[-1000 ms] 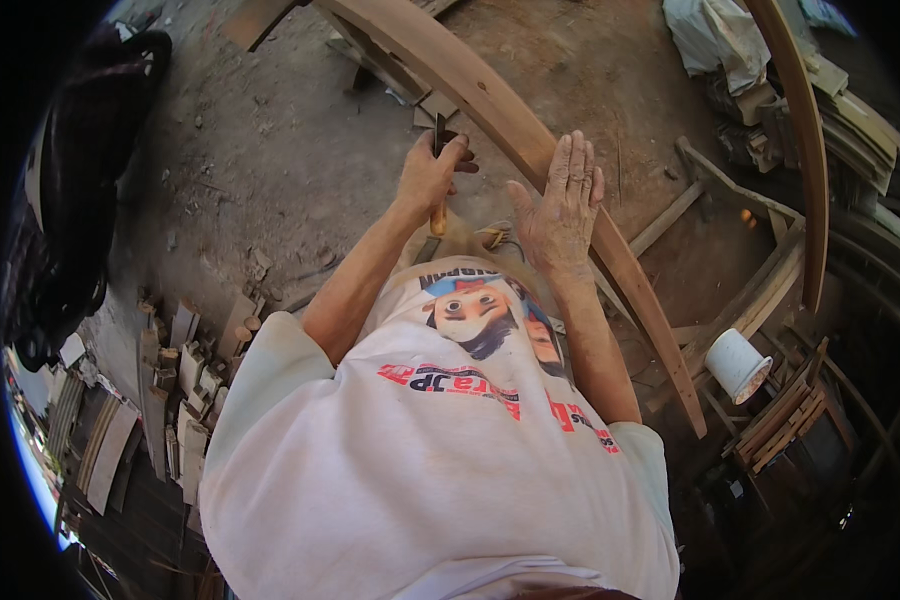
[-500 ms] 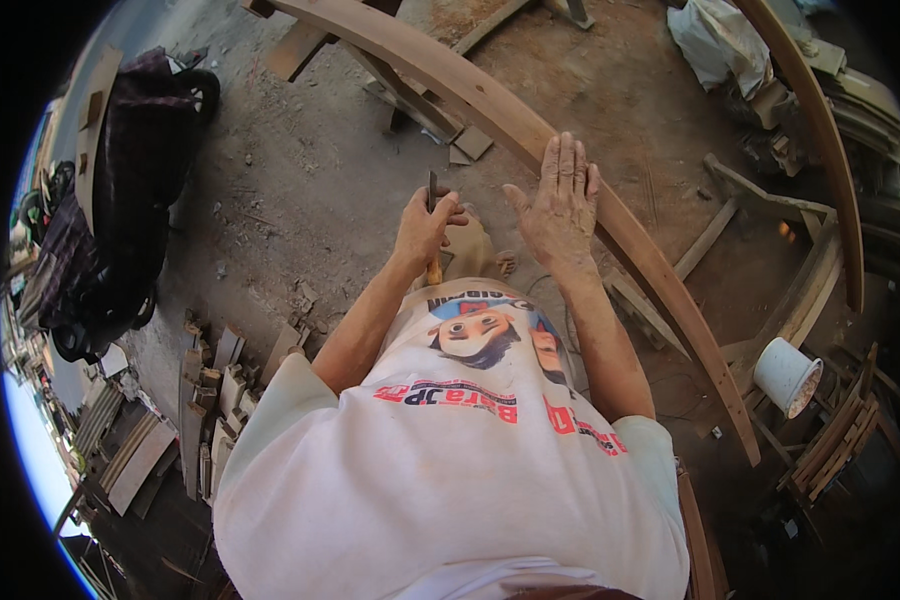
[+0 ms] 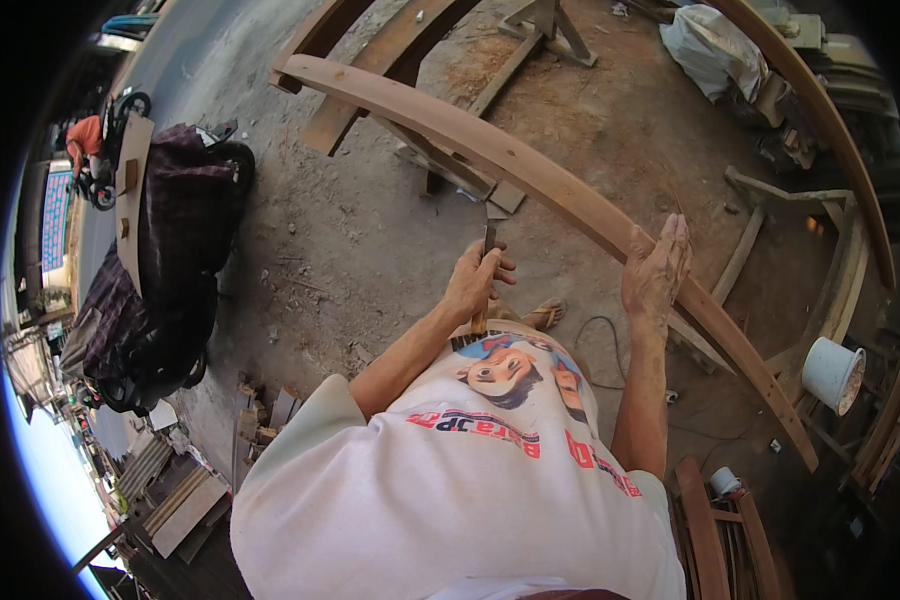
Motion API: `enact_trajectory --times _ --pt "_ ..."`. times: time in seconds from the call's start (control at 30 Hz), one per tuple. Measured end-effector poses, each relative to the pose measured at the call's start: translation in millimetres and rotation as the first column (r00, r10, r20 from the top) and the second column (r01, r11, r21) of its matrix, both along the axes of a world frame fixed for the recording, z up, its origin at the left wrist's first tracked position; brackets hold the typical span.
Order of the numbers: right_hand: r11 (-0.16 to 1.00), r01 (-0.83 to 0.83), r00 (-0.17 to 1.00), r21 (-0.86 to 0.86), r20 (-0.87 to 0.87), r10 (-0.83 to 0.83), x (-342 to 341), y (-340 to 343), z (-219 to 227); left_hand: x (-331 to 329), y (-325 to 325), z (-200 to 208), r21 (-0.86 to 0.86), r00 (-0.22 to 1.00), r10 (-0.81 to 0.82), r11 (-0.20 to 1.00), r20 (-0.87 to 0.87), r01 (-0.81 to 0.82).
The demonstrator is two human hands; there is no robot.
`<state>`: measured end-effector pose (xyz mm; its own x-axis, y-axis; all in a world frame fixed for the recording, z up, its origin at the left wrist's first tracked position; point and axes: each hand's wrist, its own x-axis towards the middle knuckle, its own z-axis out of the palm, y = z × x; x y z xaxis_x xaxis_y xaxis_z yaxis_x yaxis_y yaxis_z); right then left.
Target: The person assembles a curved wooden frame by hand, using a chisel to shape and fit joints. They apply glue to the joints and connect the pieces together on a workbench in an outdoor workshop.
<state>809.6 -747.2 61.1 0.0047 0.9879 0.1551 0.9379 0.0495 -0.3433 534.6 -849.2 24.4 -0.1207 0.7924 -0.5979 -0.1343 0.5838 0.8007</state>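
Wood-handled tool, its middle hidden by the left hand.

The left forearm slants forward and inward to the left grip, its fingers curled. The right forearm reaches nearly straight ahead; the right grip is flattened, fingers extended, thumb apart.

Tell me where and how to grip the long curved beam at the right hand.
I'd grip the curved beam near its middle, just left of the right hand, coming from the person's side with thumb and fingers across its width. It is long, slim and bowed, so a middle grip should balance better than one at the narrow near end.
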Motion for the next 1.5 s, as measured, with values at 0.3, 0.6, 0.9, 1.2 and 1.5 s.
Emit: enact_trajectory --times 0.3,0.6,0.9,1.2,1.5 --pt "0.963 0.134 0.948 0.234 -0.314 -0.055 -3.0 -75.8 22.7 -161.3 -24.7 -85.0 -0.234 0.964 0.116 0.957 -0.239 -0.173" --pt "0.876 0.202 0.890 -0.438 -0.291 -0.351 -74.2 -141.5 -50.4 -282.6 -105.1 -167.4 -0.535 0.963 -0.043 0.838 -0.265 -0.110" --pt "0.529 -0.054 0.988 -0.847 -0.122 -0.093 -120.9 -110.2 -66.9 -277.7 -118.9 -172.1 -0.509 0.965 0.138 0.828 -0.222 -0.235" --pt "0.602 -0.131 0.990 -0.787 -0.141 0.031 -141.0 -49.3 -63.5 -247.7 -159.7 -176.7 -0.577 0.954 0.266 0.762 -0.135 -0.294" --pt "0.475 -0.129 0.992 -0.871 -0.109 0.070 -152.5 -54.5 -76.8 -251.7 -177.0 -188.6 -0.630 0.914 0.382 0.678 -0.138 -0.379"
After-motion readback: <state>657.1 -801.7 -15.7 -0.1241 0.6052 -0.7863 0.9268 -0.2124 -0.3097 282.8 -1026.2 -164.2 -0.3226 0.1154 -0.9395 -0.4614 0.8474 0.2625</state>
